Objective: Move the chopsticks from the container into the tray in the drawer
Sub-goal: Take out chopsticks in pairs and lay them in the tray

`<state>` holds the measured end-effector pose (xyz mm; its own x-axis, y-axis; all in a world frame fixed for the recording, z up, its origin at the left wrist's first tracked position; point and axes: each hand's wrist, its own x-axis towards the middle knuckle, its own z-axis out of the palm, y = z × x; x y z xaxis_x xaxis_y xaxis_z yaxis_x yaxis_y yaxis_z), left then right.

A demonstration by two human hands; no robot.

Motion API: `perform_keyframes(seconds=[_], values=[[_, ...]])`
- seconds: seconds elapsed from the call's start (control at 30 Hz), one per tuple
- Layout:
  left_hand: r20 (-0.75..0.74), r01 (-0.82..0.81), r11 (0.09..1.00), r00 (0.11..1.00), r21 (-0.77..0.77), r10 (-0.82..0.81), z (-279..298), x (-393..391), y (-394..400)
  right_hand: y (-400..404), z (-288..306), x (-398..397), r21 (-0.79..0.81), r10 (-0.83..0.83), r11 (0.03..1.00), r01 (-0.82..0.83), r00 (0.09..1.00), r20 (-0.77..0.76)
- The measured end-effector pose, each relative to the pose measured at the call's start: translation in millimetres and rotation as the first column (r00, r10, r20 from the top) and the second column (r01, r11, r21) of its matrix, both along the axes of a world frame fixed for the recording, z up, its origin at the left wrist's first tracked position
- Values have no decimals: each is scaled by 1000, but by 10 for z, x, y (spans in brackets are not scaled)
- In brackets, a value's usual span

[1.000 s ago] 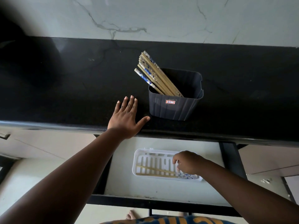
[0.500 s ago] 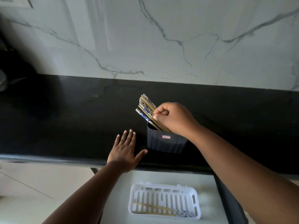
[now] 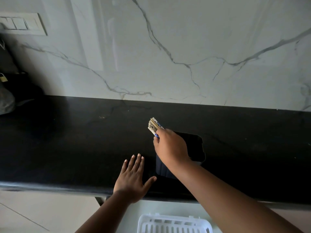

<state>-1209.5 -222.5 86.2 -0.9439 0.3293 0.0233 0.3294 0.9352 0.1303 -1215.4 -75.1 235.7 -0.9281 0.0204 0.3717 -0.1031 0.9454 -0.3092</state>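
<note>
Behind the dark container (image 3: 196, 147), a white marble wall (image 3: 168, 47) with grey veins fills the upper part of the view, and a switch plate (image 3: 21, 23) sits on it far to the container's left. Under the container runs the black worktop (image 3: 67, 140), its rounded front edge just below the container's base. Below and in front of the container, past that edge, the far end of a white slotted tray (image 3: 173, 224) shows at the bottom of the view, lying in the pale drawer (image 3: 127, 219).

The right hand (image 3: 170, 147) reaches over the container's left side and grasps the bundle of chopsticks (image 3: 154, 126), fingers curled around them; their patterned ends stick out above the hand, up and left of the container's rim. The left hand (image 3: 133, 180) lies released and flat on the worktop, fingers spread, just left of the container's front wall, thumb pointing toward it.
</note>
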Motion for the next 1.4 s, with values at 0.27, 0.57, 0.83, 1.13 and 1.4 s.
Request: perform_keyframes(seconds=[0.27, 0.57, 0.83, 1.13, 1.4], values=[[66, 3, 1000, 998, 24, -4, 10, -18, -14, 466, 647, -48, -411, 63, 909, -62, 998, -10], [179, -168, 699, 982, 695, 58, 1036, -195, 94, 1107, 1812, 167, -899, 202, 395, -190, 972, -117], [150, -5, 363, 915, 932, -374, 2564, 150, 609, 809, 1715, 236, -933, 242, 296, -203, 961, -132], [347, -320, 136, 847, 938, -403, 2562, 50, 469, 780, 1989, 681, -264, 338, 682, -682, 614, -713], [298, -368, -5, 762, 930, -575, 2733, 10, 431, 903, 1343, 748, 736, 805, 567, -370, 439, -399]])
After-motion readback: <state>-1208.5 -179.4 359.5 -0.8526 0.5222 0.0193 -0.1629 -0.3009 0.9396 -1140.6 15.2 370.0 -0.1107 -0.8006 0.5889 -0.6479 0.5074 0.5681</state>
